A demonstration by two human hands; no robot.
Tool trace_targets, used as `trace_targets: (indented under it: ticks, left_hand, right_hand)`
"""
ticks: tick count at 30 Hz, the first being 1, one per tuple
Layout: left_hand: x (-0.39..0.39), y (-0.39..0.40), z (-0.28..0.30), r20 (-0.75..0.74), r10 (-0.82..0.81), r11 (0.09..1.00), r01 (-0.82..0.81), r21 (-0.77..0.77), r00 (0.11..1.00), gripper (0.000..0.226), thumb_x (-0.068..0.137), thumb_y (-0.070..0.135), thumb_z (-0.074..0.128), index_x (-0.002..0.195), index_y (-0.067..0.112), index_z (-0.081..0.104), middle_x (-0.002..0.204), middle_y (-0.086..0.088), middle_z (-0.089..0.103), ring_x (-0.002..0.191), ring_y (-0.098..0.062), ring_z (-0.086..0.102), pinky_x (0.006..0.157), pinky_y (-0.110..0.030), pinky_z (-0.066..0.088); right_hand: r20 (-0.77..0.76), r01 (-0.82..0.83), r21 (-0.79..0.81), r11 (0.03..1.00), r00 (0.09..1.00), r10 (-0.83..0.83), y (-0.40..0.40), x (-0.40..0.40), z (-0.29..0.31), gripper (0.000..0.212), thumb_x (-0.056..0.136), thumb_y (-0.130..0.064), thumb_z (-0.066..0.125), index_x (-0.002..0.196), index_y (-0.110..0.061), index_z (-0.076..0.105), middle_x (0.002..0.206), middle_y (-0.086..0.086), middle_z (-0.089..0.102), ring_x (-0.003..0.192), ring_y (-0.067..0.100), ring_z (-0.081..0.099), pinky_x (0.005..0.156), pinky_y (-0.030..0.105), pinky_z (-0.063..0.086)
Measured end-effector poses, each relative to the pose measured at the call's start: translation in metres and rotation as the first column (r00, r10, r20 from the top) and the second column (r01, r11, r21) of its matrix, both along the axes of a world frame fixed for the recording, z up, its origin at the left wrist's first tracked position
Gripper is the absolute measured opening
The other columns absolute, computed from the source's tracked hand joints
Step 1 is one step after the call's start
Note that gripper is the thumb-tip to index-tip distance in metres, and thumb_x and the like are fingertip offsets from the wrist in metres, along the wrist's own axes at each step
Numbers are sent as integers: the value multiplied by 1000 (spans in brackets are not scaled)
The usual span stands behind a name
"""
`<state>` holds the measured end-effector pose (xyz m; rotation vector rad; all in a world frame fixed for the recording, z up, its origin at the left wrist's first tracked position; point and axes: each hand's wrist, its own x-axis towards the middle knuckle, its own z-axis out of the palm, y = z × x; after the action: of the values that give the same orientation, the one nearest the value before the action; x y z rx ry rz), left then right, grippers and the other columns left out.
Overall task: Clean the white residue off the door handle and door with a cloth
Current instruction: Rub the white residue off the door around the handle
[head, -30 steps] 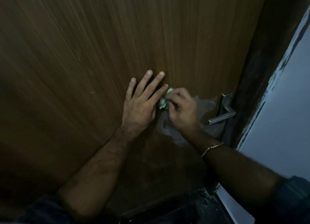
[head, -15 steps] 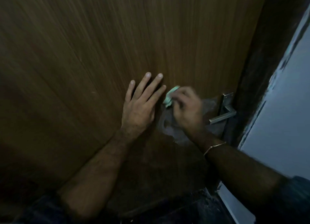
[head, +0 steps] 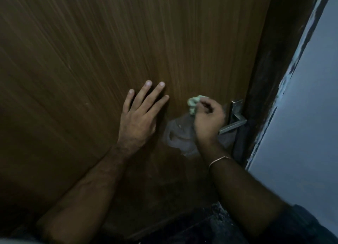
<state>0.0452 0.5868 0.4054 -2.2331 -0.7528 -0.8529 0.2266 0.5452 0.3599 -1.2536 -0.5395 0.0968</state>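
Door carries your flat left hand, fingers straight, while your right hand fingers pinch the cloth above the white residue beside the handle.

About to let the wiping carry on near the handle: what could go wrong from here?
1. The cloth is a small wad pinched in the right hand; bare knuckles may smear the white residue rather than lift it.
2. The metal door handle sits just right of that hand, so a wide stroke could knock against it.
3. The left hand lies flat on the door beside the patch and may pick up residue.
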Motion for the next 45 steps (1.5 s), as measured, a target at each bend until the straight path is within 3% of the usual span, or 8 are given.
trace_targets:
  ticks: [5, 9, 13, 17, 29, 32, 40, 45]
  left_hand:
    - [-1, 0, -4, 30, 17, 1000, -17, 17, 999, 55, 89, 15, 59, 142, 26, 48, 160, 5, 26, 150, -19, 17, 119, -47, 11]
    - [-1, 3, -5, -1, 10, 1000, -10, -1, 1000, 61, 87, 15, 62, 143, 27, 44, 161, 4, 23, 151, -20, 14, 119, -48, 8]
    - [1, 1, -6, 14, 1, 999, 0, -33, 1000, 59, 87, 16, 59, 143, 26, 44, 161, 4, 23, 151, -20, 14, 120, -48, 5]
    - [1, 1, -4, 22, -17, 1000, 17, -26, 1000, 60, 86, 13, 63, 142, 25, 46, 161, 4, 22, 150, -19, 14, 120, -47, 6]
    - [4, -5, 1, 37, -5, 999, 6, -32, 999, 52, 88, 13, 62, 139, 23, 53, 159, 2, 29, 149, -21, 19, 119, -48, 9]
    - [2, -5, 1, 23, -9, 999, 10, -49, 1000, 53, 88, 13, 62, 139, 23, 52, 159, 1, 29, 149, -22, 18, 119, -49, 8]
    - [2, -3, -3, 33, -11, 1000, 12, -21, 999, 49, 91, 14, 58, 139, 24, 53, 158, 2, 29, 148, -22, 20, 119, -49, 10]
    - [1, -1, -6, 11, -13, 999, 14, -46, 1000, 53, 91, 19, 55, 143, 26, 46, 161, 2, 26, 150, -22, 15, 120, -48, 5]
  right_hand:
    - [133, -119, -35, 992, 983, 123, -4, -14, -9, 21, 83, 3, 67, 96, -12, 73, 103, 8, 67, 93, 12, 65, 82, 11, 50]
    - [-361, 130, 24, 991, 926, -112, 9, 39, 2, 22, 84, 9, 60, 98, -3, 72, 95, 9, 69, 74, 4, 62, 64, 4, 46]
    - [-188, -52, -82, 995, 982, 36, 1, 31, -13, 24, 84, 2, 66, 90, -21, 71, 95, 2, 70, 81, 5, 65, 66, 5, 48]
    - [-507, 88, -36, 995, 857, -94, 5, 58, -9, 25, 83, 11, 57, 94, -7, 71, 97, 15, 72, 85, 25, 69, 73, 30, 58]
    - [-524, 51, -87, 995, 847, -89, -1, 57, -13, 23, 82, 9, 62, 89, -10, 73, 94, 13, 74, 85, 25, 71, 78, 34, 61]
    - [-318, -33, -146, 989, 948, -15, -4, 45, -13, 21, 84, 2, 66, 92, -15, 73, 96, 2, 72, 81, 4, 66, 65, 7, 52]
    - [180, -87, -190, 978, 976, 122, -10, 8, -8, 23, 83, 0, 68, 95, -19, 70, 107, 1, 64, 95, 6, 61, 80, 3, 45]
    - [285, -62, -115, 991, 954, 93, -13, 9, 4, 19, 85, -2, 67, 101, -11, 70, 112, 6, 60, 94, -6, 55, 77, 1, 45]
